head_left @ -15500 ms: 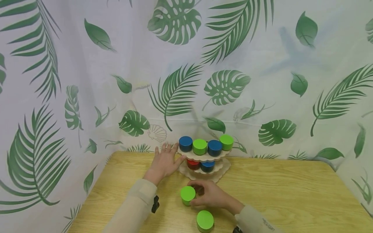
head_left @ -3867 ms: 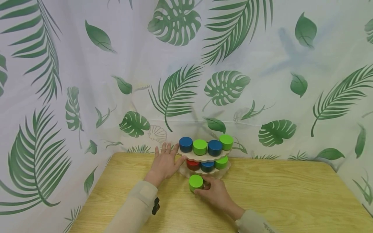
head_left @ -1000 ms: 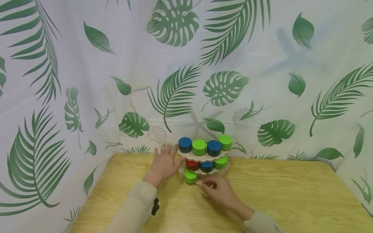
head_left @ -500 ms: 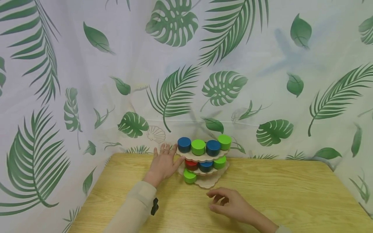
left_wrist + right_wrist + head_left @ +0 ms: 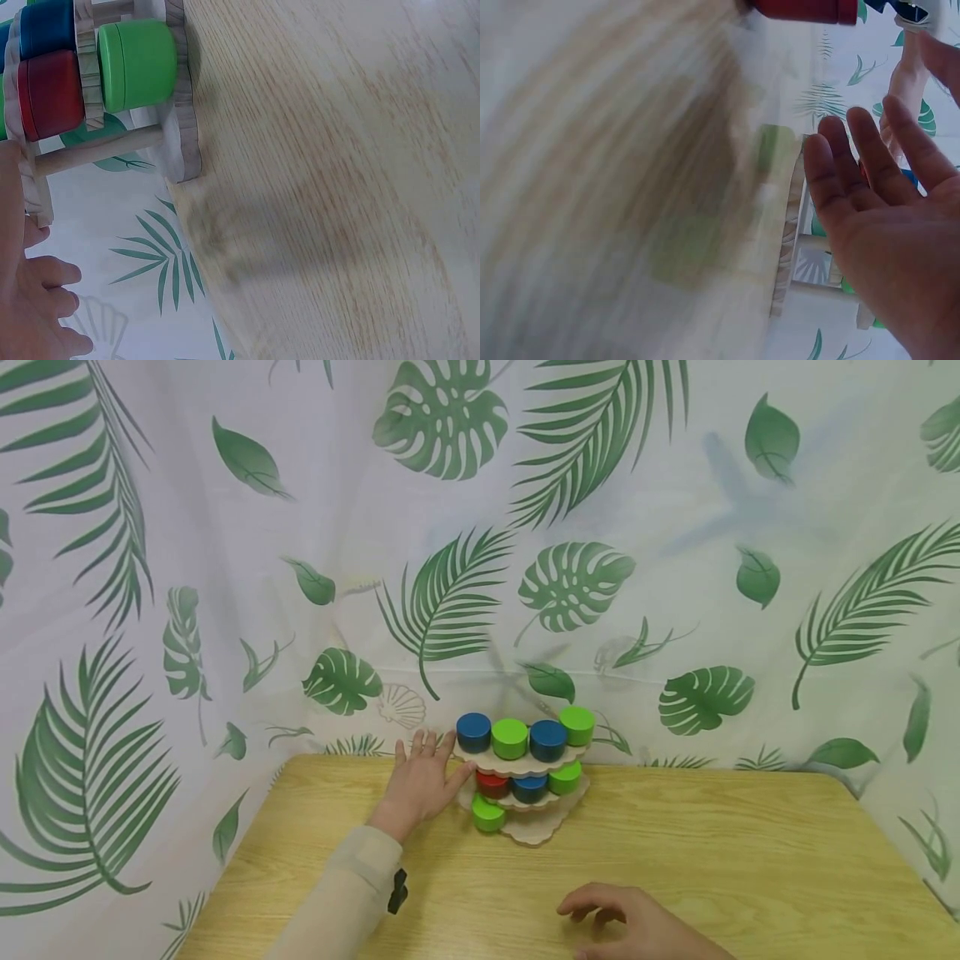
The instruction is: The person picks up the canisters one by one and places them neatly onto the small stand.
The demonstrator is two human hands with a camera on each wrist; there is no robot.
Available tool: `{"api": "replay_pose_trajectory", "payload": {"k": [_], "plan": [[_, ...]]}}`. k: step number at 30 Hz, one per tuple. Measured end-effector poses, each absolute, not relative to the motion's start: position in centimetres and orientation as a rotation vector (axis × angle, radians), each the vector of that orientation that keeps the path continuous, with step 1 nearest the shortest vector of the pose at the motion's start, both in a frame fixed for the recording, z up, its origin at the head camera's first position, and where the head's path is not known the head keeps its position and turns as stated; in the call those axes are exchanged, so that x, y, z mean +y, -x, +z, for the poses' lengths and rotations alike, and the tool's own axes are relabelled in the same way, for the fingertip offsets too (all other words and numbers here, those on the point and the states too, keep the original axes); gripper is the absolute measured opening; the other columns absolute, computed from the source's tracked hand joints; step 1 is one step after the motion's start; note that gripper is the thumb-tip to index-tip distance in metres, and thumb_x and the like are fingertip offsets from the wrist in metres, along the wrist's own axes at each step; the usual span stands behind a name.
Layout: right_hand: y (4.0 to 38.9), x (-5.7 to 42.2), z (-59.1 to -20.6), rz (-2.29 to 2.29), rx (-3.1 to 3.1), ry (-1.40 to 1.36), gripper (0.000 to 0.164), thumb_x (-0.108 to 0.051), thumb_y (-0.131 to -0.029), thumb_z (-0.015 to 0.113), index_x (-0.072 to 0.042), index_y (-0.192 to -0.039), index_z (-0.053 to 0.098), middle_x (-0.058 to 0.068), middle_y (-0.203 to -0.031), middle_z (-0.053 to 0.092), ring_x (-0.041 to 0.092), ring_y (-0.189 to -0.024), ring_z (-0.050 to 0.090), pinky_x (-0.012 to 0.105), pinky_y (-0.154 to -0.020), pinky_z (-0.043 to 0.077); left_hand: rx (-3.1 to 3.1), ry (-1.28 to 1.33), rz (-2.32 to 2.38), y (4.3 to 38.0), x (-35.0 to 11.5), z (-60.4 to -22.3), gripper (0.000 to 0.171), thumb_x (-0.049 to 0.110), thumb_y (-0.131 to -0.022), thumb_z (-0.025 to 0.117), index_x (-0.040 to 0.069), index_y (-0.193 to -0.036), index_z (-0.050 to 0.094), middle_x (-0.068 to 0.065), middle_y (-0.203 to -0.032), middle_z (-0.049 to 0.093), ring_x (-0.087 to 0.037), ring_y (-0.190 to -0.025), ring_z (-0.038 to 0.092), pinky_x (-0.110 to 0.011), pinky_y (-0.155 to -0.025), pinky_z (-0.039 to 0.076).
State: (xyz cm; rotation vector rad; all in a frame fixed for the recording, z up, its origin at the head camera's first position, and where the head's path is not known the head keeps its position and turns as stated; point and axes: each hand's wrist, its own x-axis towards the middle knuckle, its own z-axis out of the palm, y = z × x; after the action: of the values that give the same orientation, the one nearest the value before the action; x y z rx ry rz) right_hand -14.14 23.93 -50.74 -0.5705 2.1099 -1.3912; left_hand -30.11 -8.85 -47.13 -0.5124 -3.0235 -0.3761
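Observation:
A tiered wooden stand [image 5: 534, 837] with scalloped shelves stands at the back of the table. Its top shelf bears blue and green cylinders [image 5: 510, 739]. On the middle shelf sit a red cylinder [image 5: 492, 786], a blue cylinder [image 5: 529, 789] and a green cylinder [image 5: 565, 778]. Another green cylinder [image 5: 488, 814] rests at the left of the bottom shelf. My left hand [image 5: 423, 785] lies at the stand's left side, fingers spread, thumb touching the top shelf's edge. Holding nothing, my right hand [image 5: 637, 922] hovers near the table's front, fingers loosely bent.
A wooden table [image 5: 712, 843] spreads around the stand, with a leaf-printed cloth [image 5: 637, 485] hanging behind and at the left. In the right wrist view a red cylinder [image 5: 806, 9] shows at the top edge.
Two green cylinders have gone from the table onto the stand's middle and bottom shelves. My right hand has let go of the last one and drawn back toward the front right. Left hand stayed.

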Motion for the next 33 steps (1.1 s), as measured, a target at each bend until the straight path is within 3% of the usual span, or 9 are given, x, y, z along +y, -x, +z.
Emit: {"api": "replay_pose_trajectory", "payload": {"k": [7,13,18,24,33], "plan": [[12.9,25.3,-51.5,-1.366,2.014,0.497,0.038,-0.026,-0.101,0.072,-0.016,-0.137,0.068,0.006,-0.138,0.067,0.012,-0.117,0.061,0.018,-0.093,0.048,-3.037,0.526,-0.367,30.2,-8.8,-47.3,0.080,0.066,-0.108,0.033,0.011,-0.167,0.031,-0.025,-0.170,0.032,-0.045,-0.161,0.022,-0.070,-0.127,0.016],[11.9,26.3,-52.6,-1.451,1.871,0.592,0.040,-0.020,-0.105,0.063,-0.003,-0.141,0.063,0.006,-0.138,0.068,0.000,-0.116,0.060,0.015,-0.094,0.047,-3.050,0.526,-0.361,30.2,-8.8,-47.3,0.081,0.066,-0.108,0.032,0.011,-0.168,0.030,-0.025,-0.170,0.031,-0.045,-0.161,0.021,-0.070,-0.128,0.016],[11.3,26.7,-53.1,-1.515,1.772,0.647,0.043,-0.018,-0.107,0.060,0.004,-0.144,0.059,0.007,-0.142,0.066,-0.002,-0.123,0.060,0.014,-0.098,0.046,-3.052,0.515,-0.350,30.3,-8.8,-47.1,0.082,0.068,-0.108,0.031,0.012,-0.168,0.028,-0.025,-0.170,0.031,-0.045,-0.162,0.021,-0.069,-0.128,0.015],[10.6,26.6,-53.2,-1.486,1.810,0.698,0.041,-0.018,-0.108,0.057,-0.002,-0.147,0.057,-0.005,-0.142,0.065,-0.005,-0.123,0.058,0.014,-0.098,0.046,-3.050,0.519,-0.349,30.3,-8.9,-46.9,0.082,0.068,-0.108,0.031,0.012,-0.168,0.028,-0.025,-0.170,0.031,-0.045,-0.161,0.021,-0.069,-0.128,0.015],[10.5,26.6,-54.1,-1.454,1.913,0.875,0.039,-0.011,-0.109,0.056,-0.008,-0.147,0.060,-0.011,-0.144,0.063,-0.007,-0.129,0.054,0.013,-0.101,0.044,-3.060,0.505,-0.365,30.1,-8.8,-46.9,0.081,0.067,-0.108,0.032,0.012,-0.168,0.029,-0.024,-0.171,0.031,-0.044,-0.162,0.020,-0.069,-0.128,0.015]]}}
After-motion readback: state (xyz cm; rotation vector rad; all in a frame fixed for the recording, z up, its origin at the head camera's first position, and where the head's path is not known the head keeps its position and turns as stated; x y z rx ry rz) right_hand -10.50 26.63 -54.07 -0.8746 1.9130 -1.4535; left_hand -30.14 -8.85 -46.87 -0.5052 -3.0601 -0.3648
